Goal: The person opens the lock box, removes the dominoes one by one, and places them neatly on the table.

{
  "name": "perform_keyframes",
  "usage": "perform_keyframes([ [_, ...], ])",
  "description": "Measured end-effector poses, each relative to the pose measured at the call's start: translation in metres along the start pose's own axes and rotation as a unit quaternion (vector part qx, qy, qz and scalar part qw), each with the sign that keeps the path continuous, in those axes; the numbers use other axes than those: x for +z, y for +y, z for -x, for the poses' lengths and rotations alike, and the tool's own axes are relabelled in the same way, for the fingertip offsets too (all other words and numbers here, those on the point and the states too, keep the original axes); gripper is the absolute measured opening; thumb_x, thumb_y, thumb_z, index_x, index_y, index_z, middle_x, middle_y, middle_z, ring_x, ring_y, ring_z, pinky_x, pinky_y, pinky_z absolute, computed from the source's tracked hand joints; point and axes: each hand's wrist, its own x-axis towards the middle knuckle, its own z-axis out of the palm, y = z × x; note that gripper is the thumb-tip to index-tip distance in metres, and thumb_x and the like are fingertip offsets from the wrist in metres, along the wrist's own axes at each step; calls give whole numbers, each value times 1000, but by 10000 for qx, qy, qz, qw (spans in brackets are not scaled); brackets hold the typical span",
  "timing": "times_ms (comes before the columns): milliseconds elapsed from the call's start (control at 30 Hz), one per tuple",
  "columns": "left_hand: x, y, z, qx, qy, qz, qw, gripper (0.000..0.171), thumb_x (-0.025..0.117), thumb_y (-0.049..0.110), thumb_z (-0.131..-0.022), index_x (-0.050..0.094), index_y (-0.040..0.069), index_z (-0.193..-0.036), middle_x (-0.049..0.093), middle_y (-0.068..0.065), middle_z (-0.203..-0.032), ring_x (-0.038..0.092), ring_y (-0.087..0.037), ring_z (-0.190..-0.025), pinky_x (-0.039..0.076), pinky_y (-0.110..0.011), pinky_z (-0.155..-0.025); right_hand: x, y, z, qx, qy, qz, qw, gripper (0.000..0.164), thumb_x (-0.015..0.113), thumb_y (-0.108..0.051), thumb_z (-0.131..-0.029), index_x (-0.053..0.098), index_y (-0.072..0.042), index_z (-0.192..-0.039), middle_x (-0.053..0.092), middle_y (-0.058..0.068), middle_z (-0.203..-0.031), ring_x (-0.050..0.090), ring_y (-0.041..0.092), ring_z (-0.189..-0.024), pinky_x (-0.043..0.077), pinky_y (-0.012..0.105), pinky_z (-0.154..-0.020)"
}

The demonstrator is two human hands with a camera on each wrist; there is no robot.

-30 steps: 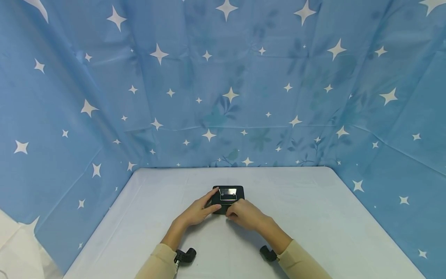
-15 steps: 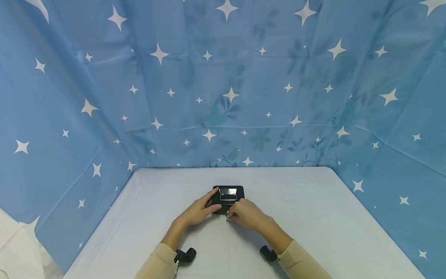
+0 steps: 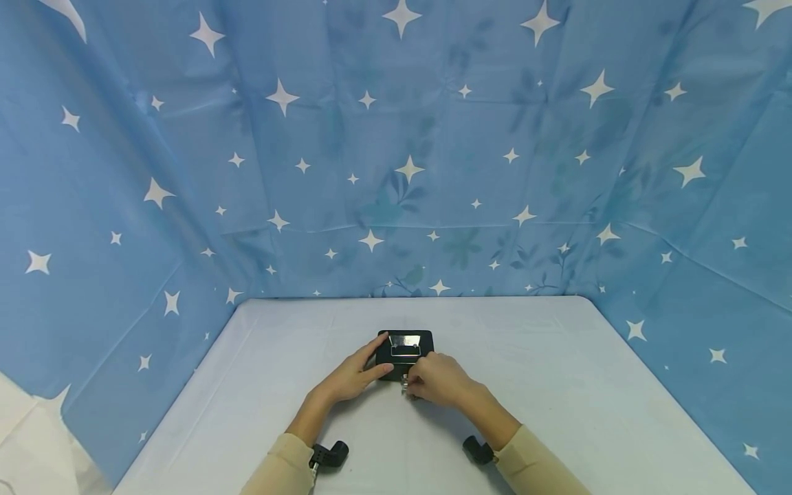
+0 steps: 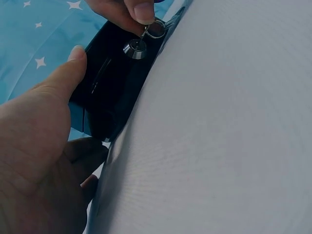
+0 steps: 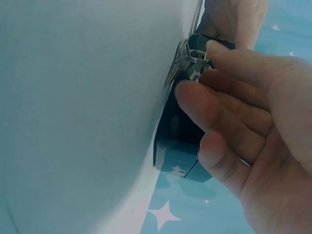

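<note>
A small black cash box (image 3: 385,355) with a silver folding handle (image 3: 405,344) on its lid sits on the table. My left hand (image 3: 349,375) rests on its left end, thumb straight along the lid's front edge and a finger stretched to the far left corner. At the front wall, my right hand (image 3: 438,379) pinches a key (image 4: 145,32) that stands in the round silver lock (image 4: 135,49). From the key hangs a metal ring (image 5: 197,55) with another key (image 5: 174,69), by the right fingertips. The right fingers hide part of the box's front.
White cloth covers the table (image 3: 526,385). Blue star-patterned curtains (image 3: 408,137) rise behind it and along both sides. Black camera mounts (image 3: 331,454) are worn at both wrists, below the beige sleeves (image 3: 281,464).
The silver keys and ring, hidden at first, have come into view below my right fingertips as the fingers shifted slightly. My left hand and the box have stayed in place.
</note>
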Motion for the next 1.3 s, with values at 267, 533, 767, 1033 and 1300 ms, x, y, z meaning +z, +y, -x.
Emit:
perform_keyframes([
  [267, -1, 0, 0, 56, -5, 71, 10000, 77, 59, 58, -101, 25, 35, -166, 29, -7, -171, 27, -33, -159, 26, -59, -127, -2, 6, 0, 212, 420, -805, 9956, 8, 79, -24, -94, 82, -20, -87, 71, -18, -73, 54, -5, -58, 48, 18, -55],
  [533, -1, 0, -1, 48, 29, 9, 10000, 77, 59, 59, -101, 26, 35, -166, 30, -8, -171, 28, -34, -158, 26, -60, -127, -5, 19, 1, 212, 1405, -1250, 9819, 4, 83, -19, -90, 80, -21, -88, 68, -16, -82, 54, -1, -68, 50, 19, -61],
  [767, 0, -1, -2, 54, 51, -20, 10000, 76, 58, 58, -102, 26, 34, -166, 31, -8, -171, 29, -35, -158, 27, -60, -127, -4, 28, 3, 330, 1471, -1551, 9763, 7, 87, -21, -87, 82, -25, -89, 67, -10, -102, 54, 11, -93, 52, 30, -77],
  [1033, -1, -4, -2, -15, 82, 244, 9997, 75, 63, 56, -100, 29, 37, -164, 31, -8, -170, 29, -36, -158, 26, -62, -127, -1, 41, 3, 702, 1222, -2310, 9627, 6, 89, -26, -83, 84, -28, -84, 57, 7, -151, 41, 30, -131, 42, 63, -106],
  [1300, -3, -9, -2, 304, 286, 1238, 9914, 57, 78, 31, -96, 58, 26, -148, 21, -15, -173, 22, -41, -159, 24, -60, -128, 7, 57, 4, 1322, 940, -3562, 9202, 10, 91, -24, -80, 84, -26, -86, 38, 7, -168, 18, 43, -158, 16, 79, -120],
])
